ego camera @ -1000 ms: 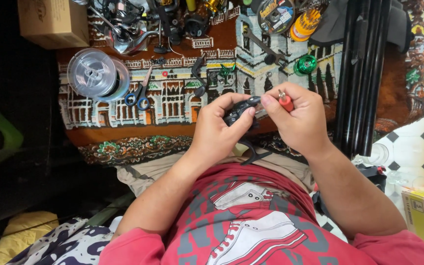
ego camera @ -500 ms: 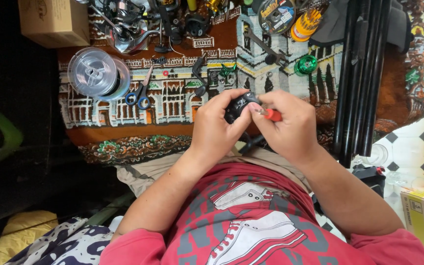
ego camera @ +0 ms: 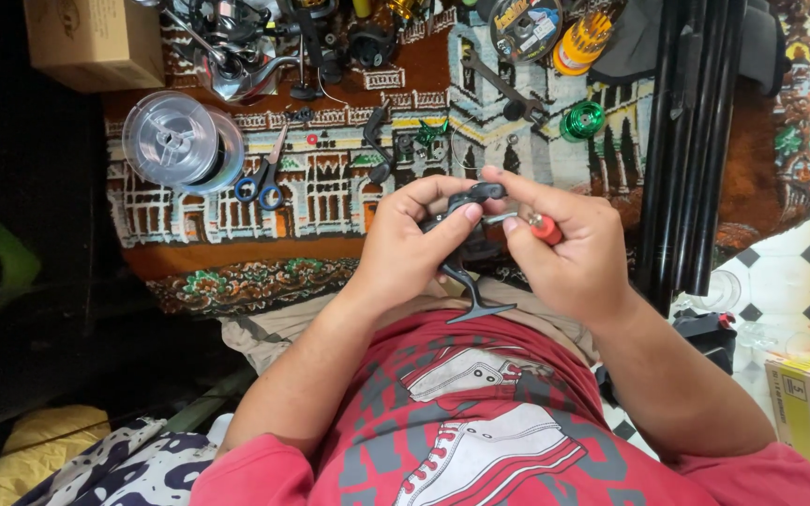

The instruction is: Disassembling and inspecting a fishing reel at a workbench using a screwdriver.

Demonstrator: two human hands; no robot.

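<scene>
The left hand point(ego camera: 405, 248) grips a black fishing reel point(ego camera: 466, 245) in front of the chest. The reel's long foot points down toward the red shirt point(ego camera: 480, 422). The right hand point(ego camera: 569, 248) grips a small red-handled screwdriver point(ego camera: 532, 223), its tip touching the reel's right side.

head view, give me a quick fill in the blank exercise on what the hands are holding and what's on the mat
1. The left hand grips a dark reel body while the right hand holds a small tool with a ____ handle.
2. The scissors on the patterned mat have ____ handles.
3. The clear line spool lies ____ of the scissors.

Missing words: red; blue; left
</scene>
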